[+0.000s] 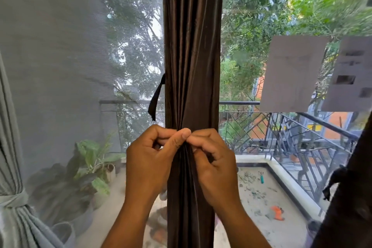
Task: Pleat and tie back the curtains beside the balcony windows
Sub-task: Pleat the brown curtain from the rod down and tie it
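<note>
A dark brown curtain [192,50] hangs gathered in vertical folds at the centre, between two window panes. My left hand [150,159] and my right hand [214,164] both pinch its folds at about mid-height, thumbs nearly touching over the front pleats. A dark tie-back strap [156,98] dangles loose from the curtain's left edge, just above my left hand. Neither hand touches the strap.
A grey curtain [14,203] at the far left is tied with a band. Another dark curtain [350,197] with a tie stands at the right edge. Behind the glass lie a balcony railing [281,123], potted plants [88,167] and two paper sheets [291,74] on the pane.
</note>
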